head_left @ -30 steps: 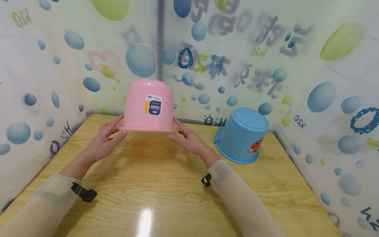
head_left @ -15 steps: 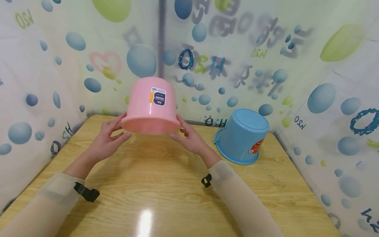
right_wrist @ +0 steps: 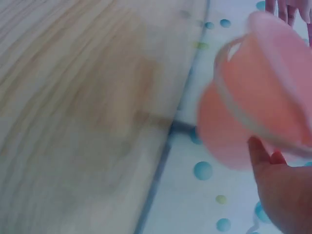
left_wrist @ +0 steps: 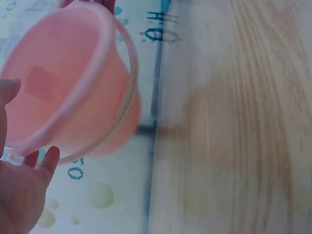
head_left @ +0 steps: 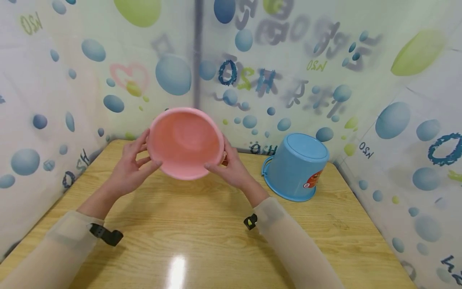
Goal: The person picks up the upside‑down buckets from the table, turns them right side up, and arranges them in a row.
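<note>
A pink bucket [head_left: 185,140] is held up above the table, its round mouth tipped toward me so the inside shows. My left hand [head_left: 130,170] grips the rim on one side, thumb in front and fingers behind. On the opposite side my right hand [head_left: 232,168] holds the rim in the same way. The bucket's handle [left_wrist: 132,80] hangs along the outer wall in the left wrist view. From the right wrist, the bucket's outer wall [right_wrist: 219,134] shows, with a fingertip close to the handle. The outside label is hidden from the head view.
An upside-down blue bucket [head_left: 301,166] with a red sticker stands at the right of the wooden table [head_left: 202,233]. Its handle [head_left: 266,165] lies at its left side. A patterned curtain [head_left: 231,48] closes off the back and both sides.
The pink bucket has tilted from nearly upside down to mouth facing me, turning its label out of sight. Both hands keep their hold on the rim. The blue bucket has stayed put.
</note>
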A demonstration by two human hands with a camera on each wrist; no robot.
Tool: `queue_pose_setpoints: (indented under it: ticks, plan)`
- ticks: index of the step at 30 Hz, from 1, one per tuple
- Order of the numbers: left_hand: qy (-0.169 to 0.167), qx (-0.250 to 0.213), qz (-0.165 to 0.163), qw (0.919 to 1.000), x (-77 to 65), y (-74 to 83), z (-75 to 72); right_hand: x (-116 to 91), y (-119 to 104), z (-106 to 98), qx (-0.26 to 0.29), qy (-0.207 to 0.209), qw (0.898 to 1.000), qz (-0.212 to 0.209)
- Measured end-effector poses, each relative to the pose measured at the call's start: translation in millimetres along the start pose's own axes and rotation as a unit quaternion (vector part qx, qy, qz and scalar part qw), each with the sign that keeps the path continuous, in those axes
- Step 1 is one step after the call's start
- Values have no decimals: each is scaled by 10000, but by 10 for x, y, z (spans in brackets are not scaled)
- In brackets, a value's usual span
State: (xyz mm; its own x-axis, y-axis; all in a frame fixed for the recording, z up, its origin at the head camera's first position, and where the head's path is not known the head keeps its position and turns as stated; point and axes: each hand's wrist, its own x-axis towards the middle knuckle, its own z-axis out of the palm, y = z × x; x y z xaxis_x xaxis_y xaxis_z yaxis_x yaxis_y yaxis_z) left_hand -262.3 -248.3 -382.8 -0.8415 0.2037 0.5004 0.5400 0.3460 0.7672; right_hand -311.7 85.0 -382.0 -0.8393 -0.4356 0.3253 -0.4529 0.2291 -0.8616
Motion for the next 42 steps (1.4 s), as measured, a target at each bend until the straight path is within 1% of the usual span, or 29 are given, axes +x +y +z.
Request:
queue_pose_setpoints:
  ticks: [3,5,7,11,15,21,24,29,34,36,39,42]
  plan:
    - [163,84,103,9998,6,49,-24,20,-53,3,337,-166,9991,-207]
    - [278,123,167,9994,11,81,-49,24,-79,-2,593,-358,9974,-221]
    - [326,144,213,9991,22,109,-72,14,-98,-11,845,-524,9949,-141]
    - [267,271,121,9992,56,153,-102,-31,-114,-34,952,-628,9934,147]
    - [230,478,7,9986,70,171,-116,-51,-104,-51,979,-656,9929,154]
    - [322,1011,138,9943,58,149,-152,-57,-92,-104,1116,-596,9919,133]
    - [355,1048,186,9937,53,130,-167,-59,-95,-142,1175,-613,9910,161]
    - [320,839,228,9957,60,115,-159,-80,-97,-207,1195,-654,9905,155]
    - [262,609,73,9978,76,127,-121,-93,-87,-239,1160,-674,9908,191]
    - [228,468,71,9986,94,131,-109,-91,-85,-249,1127,-656,9913,198]
    - [141,48,262,9995,131,124,-94,-83,-86,-266,1032,-654,9924,168]
    - [-13,-550,489,9973,160,108,-83,-72,-99,-286,924,-688,9933,109]
